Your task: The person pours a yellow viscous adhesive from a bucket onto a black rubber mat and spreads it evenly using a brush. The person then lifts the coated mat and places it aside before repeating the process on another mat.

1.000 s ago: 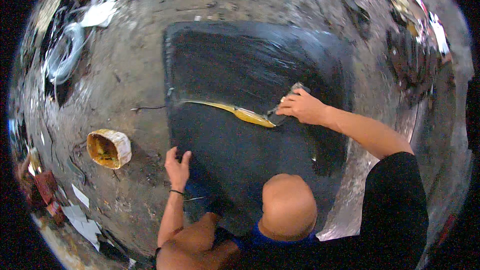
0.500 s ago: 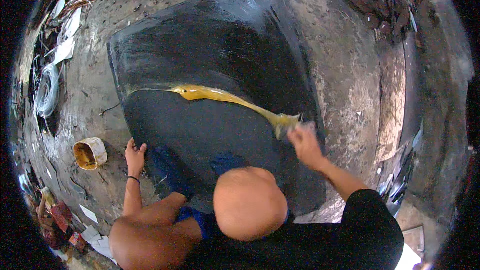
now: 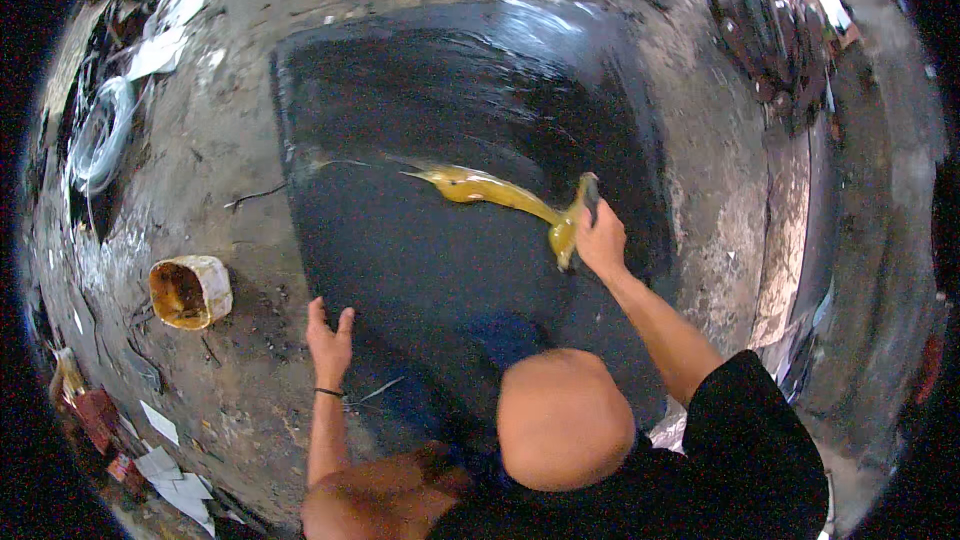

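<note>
Yellow paste (image 3: pixel 488 190) amid open black sheet (image 3: pixel 400 250); left hand (image 3: pixel 329 345) at left edge (image 3: pixel 297 230).

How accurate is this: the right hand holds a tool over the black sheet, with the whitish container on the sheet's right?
Wrong side: the head view shows the whitish container left of the black sheet. The right hand holds a tool.

I watch right hand (image 3: pixel 603 240) at 3 o'clock, fingers wrapped round flat spreader (image 3: pixel 572 223), its blade coated in yellow liquid (image 3: pixel 495 190). Liquid streaks from spreader toward 10 o'clock across black sheet (image 3: pixel 400 260). I find left hand (image 3: pixel 328 345) at 8 o'clock, fingers parted, by sheet's edge; contact I can't tell from here. Pale tub (image 3: pixel 216 287), yellow-stained inside, at 9. Clear tubing coil (image 3: pixel 121 115) near 10. Dark strips (image 3: pixel 775 50) heaped at 2.
</note>
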{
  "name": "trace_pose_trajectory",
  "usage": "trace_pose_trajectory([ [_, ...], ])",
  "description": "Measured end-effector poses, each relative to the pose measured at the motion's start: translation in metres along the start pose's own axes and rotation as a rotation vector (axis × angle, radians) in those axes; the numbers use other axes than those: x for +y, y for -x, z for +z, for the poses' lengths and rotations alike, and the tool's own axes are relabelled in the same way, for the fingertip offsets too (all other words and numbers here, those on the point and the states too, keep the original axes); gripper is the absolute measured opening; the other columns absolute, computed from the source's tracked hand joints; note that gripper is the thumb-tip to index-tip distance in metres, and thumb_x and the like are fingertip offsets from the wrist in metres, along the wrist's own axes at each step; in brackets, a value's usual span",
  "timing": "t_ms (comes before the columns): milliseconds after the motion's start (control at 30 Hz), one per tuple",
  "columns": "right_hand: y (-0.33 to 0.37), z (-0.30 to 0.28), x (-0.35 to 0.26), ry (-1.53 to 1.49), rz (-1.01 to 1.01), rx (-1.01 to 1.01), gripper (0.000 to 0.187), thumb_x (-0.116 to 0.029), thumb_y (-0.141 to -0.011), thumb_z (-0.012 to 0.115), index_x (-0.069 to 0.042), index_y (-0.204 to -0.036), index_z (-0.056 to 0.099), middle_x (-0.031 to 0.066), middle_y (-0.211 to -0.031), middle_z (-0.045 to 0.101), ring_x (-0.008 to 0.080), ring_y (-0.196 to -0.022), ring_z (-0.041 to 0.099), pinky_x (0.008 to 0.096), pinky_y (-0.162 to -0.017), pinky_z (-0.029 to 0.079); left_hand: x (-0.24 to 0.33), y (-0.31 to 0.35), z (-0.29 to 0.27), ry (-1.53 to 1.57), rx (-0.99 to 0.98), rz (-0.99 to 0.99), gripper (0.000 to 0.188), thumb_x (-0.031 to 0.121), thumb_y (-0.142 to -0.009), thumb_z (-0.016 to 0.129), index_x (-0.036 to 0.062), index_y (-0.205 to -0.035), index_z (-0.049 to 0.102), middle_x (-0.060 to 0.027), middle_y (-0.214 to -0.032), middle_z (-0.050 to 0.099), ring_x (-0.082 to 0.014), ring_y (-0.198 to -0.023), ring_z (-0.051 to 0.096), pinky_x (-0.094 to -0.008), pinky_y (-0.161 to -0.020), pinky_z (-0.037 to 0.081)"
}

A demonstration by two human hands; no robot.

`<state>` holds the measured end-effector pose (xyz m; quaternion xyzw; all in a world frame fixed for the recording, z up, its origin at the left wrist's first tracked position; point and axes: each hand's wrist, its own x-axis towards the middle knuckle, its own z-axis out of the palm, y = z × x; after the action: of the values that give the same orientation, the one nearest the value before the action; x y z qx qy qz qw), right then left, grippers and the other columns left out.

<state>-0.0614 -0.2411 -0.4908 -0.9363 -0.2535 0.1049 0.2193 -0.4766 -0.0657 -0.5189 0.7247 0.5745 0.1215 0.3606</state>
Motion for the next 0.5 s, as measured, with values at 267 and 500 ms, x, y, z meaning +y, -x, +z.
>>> trace_pose_trajectory([
  [267, -0.032, 0.109, -0.223, 0.174, -0.445, -0.322, 0.025, -0.024, -0.086, 0.051, -0.008, -0.104, 0.057, 0.0182, -0.095, 0.062, 0.0391, -0.088, 0.060, 0.0502, -0.076, 0.047, 0.012, 0.027, -0.010, 0.147, 0.013, -0.180, 0.045, 0.016, -0.082, 0.066, -0.0070, -0.117, 0.050, -0.0231, -0.106, 0.062, -0.0348, -0.098, 0.061, -0.0386, -0.084, 0.047],
  [500, -0.028, 0.155, -0.348, 0.413, -1.170, -0.520, 0.030, -0.020, -0.082, 0.053, -0.020, -0.110, 0.060, 0.0091, -0.095, 0.066, 0.0327, -0.084, 0.064, 0.0465, -0.069, 0.051, 0.018, 0.032, -0.019, 0.392, 0.056, -0.187, 0.031, 0.013, -0.083, 0.064, -0.0043, -0.108, 0.059, -0.0206, -0.101, 0.064, -0.0331, -0.092, 0.063, -0.0363, -0.082, 0.048],
])
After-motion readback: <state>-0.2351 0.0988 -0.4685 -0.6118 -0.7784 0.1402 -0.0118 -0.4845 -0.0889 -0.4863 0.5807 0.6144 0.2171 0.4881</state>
